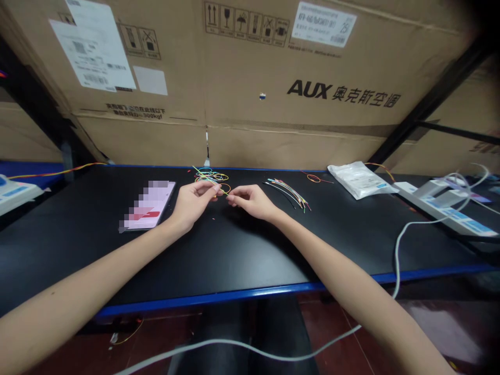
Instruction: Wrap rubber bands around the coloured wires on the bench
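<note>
Both hands meet over the middle of a black table (234, 250). My left hand (194, 200) has its fingers pinched on a thin yellow wire (222, 190). My right hand (250, 200) pinches the same wire at its other end, fingertips almost touching the left hand's. Just behind the hands lies a small tangle of coiled coloured wires (211, 176). To the right of my right hand lies a bundle of straight coloured wires (289, 191).
A phone (148, 204) lies face up left of my left hand. A white plastic bag (358, 179) and a power strip (445, 208) sit at the right. A grey cable (397, 250) hangs over the blue front edge. Large cardboard boxes (250, 78) wall the back.
</note>
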Motion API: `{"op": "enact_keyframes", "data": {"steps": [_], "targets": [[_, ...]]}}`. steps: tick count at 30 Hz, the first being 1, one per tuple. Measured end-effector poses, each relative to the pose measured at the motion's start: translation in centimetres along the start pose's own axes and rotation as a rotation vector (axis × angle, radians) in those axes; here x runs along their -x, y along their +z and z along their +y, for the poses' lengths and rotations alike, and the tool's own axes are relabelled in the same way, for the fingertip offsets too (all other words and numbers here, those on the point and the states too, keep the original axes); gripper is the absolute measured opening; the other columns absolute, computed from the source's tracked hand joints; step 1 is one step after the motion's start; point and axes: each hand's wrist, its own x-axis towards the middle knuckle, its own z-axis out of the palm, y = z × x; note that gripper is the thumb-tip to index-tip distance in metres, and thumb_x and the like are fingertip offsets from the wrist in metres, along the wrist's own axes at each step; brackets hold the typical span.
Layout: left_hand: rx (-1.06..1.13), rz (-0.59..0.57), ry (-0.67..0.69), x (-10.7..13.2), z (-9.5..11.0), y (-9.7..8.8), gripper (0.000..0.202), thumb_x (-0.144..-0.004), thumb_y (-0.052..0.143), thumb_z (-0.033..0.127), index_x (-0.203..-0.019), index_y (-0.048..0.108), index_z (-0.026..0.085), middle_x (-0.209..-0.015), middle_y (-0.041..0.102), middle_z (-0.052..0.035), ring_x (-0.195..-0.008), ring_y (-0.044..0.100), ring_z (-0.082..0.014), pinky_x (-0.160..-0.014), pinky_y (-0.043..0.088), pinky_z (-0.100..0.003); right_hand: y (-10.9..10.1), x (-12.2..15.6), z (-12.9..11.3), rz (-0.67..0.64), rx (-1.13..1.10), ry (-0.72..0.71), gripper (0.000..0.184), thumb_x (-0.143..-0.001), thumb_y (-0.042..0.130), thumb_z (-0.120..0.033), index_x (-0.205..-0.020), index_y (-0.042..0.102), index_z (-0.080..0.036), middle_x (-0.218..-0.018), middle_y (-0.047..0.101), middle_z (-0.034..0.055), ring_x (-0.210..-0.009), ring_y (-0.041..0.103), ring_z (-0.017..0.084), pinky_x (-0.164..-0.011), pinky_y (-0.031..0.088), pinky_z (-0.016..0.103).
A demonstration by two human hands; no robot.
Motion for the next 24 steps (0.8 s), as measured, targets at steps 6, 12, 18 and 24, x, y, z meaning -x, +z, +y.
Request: {"op": "enact_keyframes", "data": {"steps": [6,12,18,24], "targets": [[0.116,-0.084,-0.114,-0.2,0.2,-0.3,0.03,-0.077,0.073,0.043,-0.087,0.074,0.014,-0.09,0.074,-0.009,-0.082,0.069,-0.0182,-0.072,0.053,-0.028,-1.7,-0.2,-0.8,0.076,-0.051,0.054,0.025,-0.073,0.073,-0.038,-0.08,0.067,-0.015,-0.068,0.063,-0.0007,-0.063,0.056,0.011,-0.065,0.046,0.026],[0.237,-0.138,-0.203,-0.2,0.6,-0.3,0.022,-0.082,0.068,0.034,-0.091,0.073,0.015,-0.093,0.073,-0.0078,-0.079,0.069,-0.0169,-0.071,0.053,-0.028,-3.2,-0.1,-1.3,0.1,-0.108,0.115,0.028,-0.068,0.077,-0.038,-0.081,0.067,-0.015,-0.069,0.063,-0.0009,-0.063,0.056,0.01,-0.066,0.047,0.026],[0.253,-0.055,-0.231,-0.6,0.7,-0.7,0.016,-0.077,0.072,0.029,-0.085,0.07,0.015,-0.085,0.071,-0.0042,-0.072,0.068,-0.0143,-0.069,0.052,-0.027,-3.9,-0.1,-1.0,0.095,0.028,0.108,0.024,-0.065,0.077,-0.034,-0.075,0.065,-0.015,-0.063,0.061,-0.0026,-0.059,0.053,0.009,-0.063,0.043,0.026],[0.201,-0.093,-0.231,-0.7,0.5,-0.8,0.022,-0.075,0.075,0.031,-0.088,0.07,0.014,-0.094,0.072,-0.0082,-0.078,0.07,-0.016,-0.072,0.054,-0.028,-4.3,-0.1,-0.7,0.13,0.103,0.056,0.023,-0.069,0.074,-0.035,-0.075,0.067,-0.015,-0.065,0.061,-0.0015,-0.059,0.053,0.01,-0.062,0.043,0.026]]}}
